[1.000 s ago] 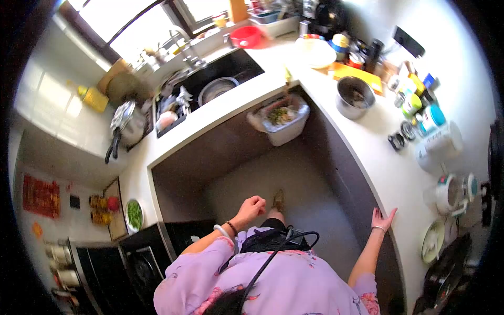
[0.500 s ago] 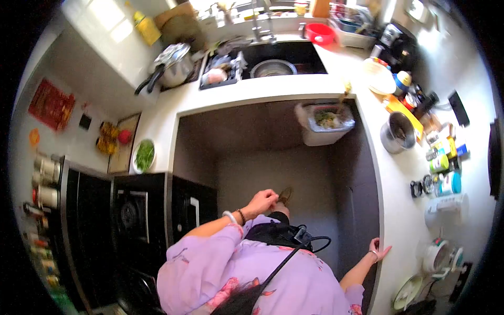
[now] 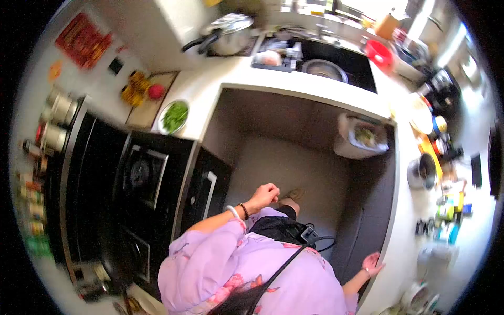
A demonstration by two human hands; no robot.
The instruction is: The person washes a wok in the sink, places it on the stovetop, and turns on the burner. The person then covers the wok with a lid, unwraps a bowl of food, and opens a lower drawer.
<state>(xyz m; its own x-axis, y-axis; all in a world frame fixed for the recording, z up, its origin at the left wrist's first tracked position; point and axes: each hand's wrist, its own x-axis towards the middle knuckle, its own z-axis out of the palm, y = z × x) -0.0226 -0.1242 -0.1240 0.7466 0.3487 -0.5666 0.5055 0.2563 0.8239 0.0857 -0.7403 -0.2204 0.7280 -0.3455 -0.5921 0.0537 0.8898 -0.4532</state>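
Note:
My left hand (image 3: 265, 196), with a white bangle and a dark beaded bracelet at the wrist, is in front of my body above the floor. Its fingers are curled in, and nothing shows in them. Beside the edge of the right-hand counter (image 3: 391, 281) is my right hand (image 3: 373, 263), fingers apart and holding nothing. Whether it touches that edge I cannot tell. Nearest the left hand is a black cabinet front with a pale handle (image 3: 209, 195). A white bowl of green leaves (image 3: 175, 116) rests on the left counter.
A lined waste bin (image 3: 353, 147) hangs or stands under the far right corner of the counter. Behind are a sink with a metal basin (image 3: 325, 70), a pressure cooker (image 3: 231, 39) and a red basin (image 3: 379, 55). A steel pot (image 3: 421, 172) and several jars line the right counter.
My view has turned left, so the counters and their things appear shifted right, and more of the left cabinets shows. My right hand has its fingers more spread; my left stays curled.

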